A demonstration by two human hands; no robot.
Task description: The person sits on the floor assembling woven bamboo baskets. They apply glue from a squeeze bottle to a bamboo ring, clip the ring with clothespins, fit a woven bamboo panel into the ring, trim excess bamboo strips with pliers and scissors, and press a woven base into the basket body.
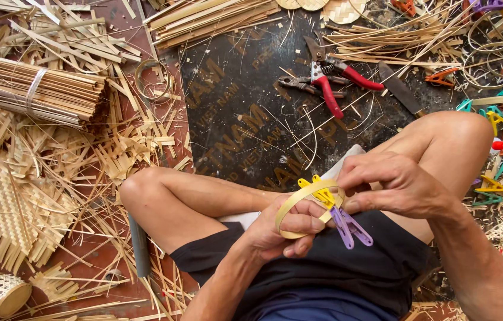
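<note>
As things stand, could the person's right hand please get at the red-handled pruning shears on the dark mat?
Probably not at once: the right hand is busy pinching the bamboo ring, though nothing blocks the way to the shears.

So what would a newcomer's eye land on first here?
Both hands, left hand and right hand, pinch a thin bamboo hoop clamped with a yellow clip and a purple clip over the lap. Red-handled pruning shears lie on the dark mat beyond; a tied bundle of bamboo strips sits upper left.
</note>
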